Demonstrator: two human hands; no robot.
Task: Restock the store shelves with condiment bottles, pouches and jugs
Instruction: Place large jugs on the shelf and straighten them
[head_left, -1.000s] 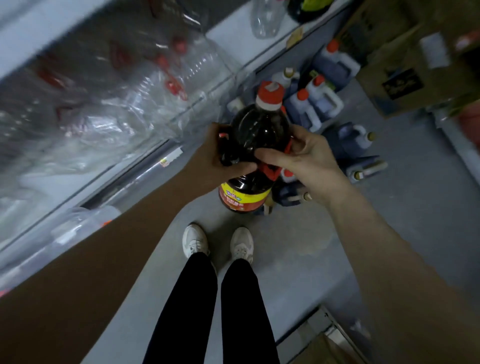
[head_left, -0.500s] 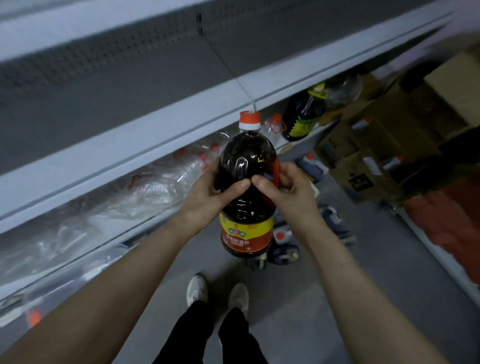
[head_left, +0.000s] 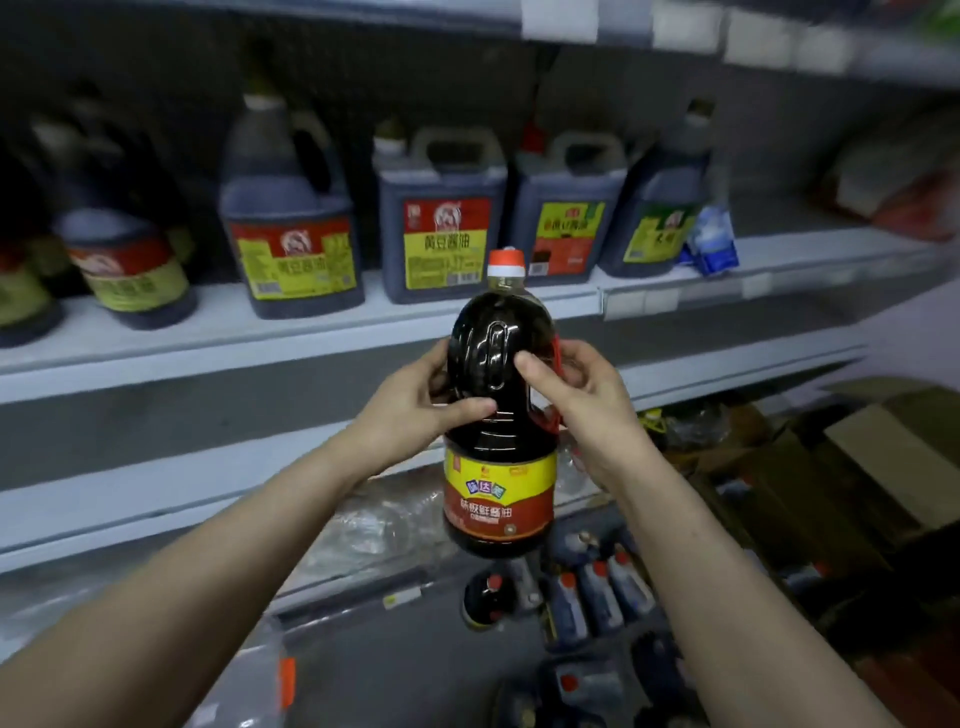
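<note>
I hold a large dark soy sauce bottle (head_left: 500, 447) upright in front of the shelves; it has a red and white cap and a yellow-red label. My left hand (head_left: 415, 400) grips its left side with the thumb across the front. My right hand (head_left: 576, 395) grips the right side at the red handle, thumb on the front. Behind the bottle's cap runs a white shelf (head_left: 218, 332) carrying a row of dark jugs (head_left: 441, 218) with red and yellow labels.
More dark bottles with red caps (head_left: 587, 592) lie on the grey floor below. Cardboard boxes (head_left: 883, 467) stand at the right. Clear plastic wrap (head_left: 374, 525) lies on the lowest shelf. A blue and white pouch (head_left: 711, 244) sits at the jug row's right end.
Both hands have lifted the bottle from low over the floor up to shelf height. My view has tilted up from the floor and feet to the stocked shelf.
</note>
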